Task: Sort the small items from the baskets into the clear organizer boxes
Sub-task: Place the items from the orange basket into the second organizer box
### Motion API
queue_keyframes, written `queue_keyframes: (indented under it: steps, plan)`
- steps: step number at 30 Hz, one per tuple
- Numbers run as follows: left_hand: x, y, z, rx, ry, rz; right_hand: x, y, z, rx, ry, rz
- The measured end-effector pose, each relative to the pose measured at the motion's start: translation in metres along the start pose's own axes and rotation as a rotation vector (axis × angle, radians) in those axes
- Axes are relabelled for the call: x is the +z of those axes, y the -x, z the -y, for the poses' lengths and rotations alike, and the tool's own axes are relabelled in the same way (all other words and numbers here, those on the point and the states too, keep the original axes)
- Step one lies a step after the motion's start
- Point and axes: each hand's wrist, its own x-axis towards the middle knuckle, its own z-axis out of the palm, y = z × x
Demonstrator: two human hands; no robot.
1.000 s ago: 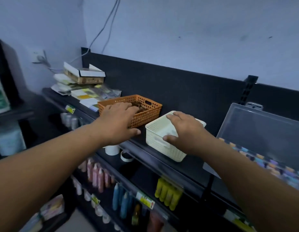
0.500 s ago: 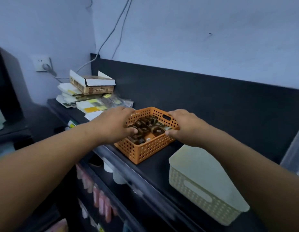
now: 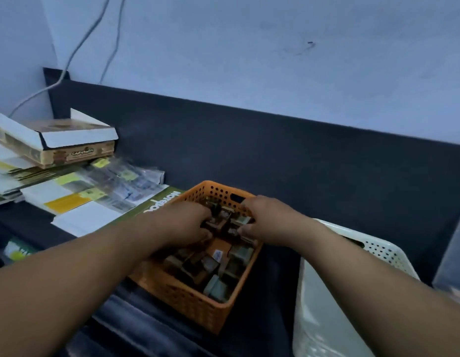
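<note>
An orange perforated basket (image 3: 190, 306) sits on the dark shelf top, filled with several small dark boxed items (image 3: 213, 269). Both hands reach into its far half. My left hand (image 3: 183, 224) has its fingers curled down among the small items. My right hand (image 3: 265, 219) comes in from the right rim, its fingers closing around items near the middle. The blur hides how firmly either hand grips. A cream perforated basket (image 3: 378, 249) stands just right of the orange one, partly under my right forearm.
A stack of papers and packets (image 3: 77, 194) with an open cardboard box (image 3: 66, 143) on top lies to the left. A dark back panel (image 3: 275, 155) runs behind the shelf. A clear box edge (image 3: 452, 258) shows at far right.
My right hand left the cream basket and joined the left at the orange basket. Both hands went from its rims into the items inside. The view has closed in on the orange basket.
</note>
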Motion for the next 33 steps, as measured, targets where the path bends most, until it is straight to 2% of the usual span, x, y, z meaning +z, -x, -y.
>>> queue_keyframes:
  steps: [9,13,17,20,25,29,31,33]
  plan:
    - [0.016,-0.048,0.026,0.217,0.061,0.242,0.031,-0.061,0.019,0.237,-0.031,0.194]
    - [0.014,-0.05,0.029,0.289,0.05,0.315,0.042,-0.076,0.025,0.279,0.066,0.242]
    - [0.014,-0.054,0.032,0.287,0.098,0.37,0.048,-0.081,0.027,0.32,0.063,0.269]
    - [0.013,-0.055,0.039,0.274,0.215,0.355,0.042,-0.075,0.028,0.356,-0.123,0.196]
    - [0.001,-0.058,0.054,0.288,0.478,0.218,0.019,-0.054,0.027,0.383,-0.438,-0.101]
    - [-0.017,-0.063,0.048,0.299,0.677,0.004,0.005,-0.023,0.027,0.459,-0.688,-0.323]
    - [-0.021,-0.06,0.037,0.295,0.651,-0.003,0.003,-0.004,0.026,0.484,-0.772,-0.378]
    - [-0.019,-0.054,0.022,0.312,0.518,0.096,0.005,0.013,0.023,0.511,-0.788,-0.387]
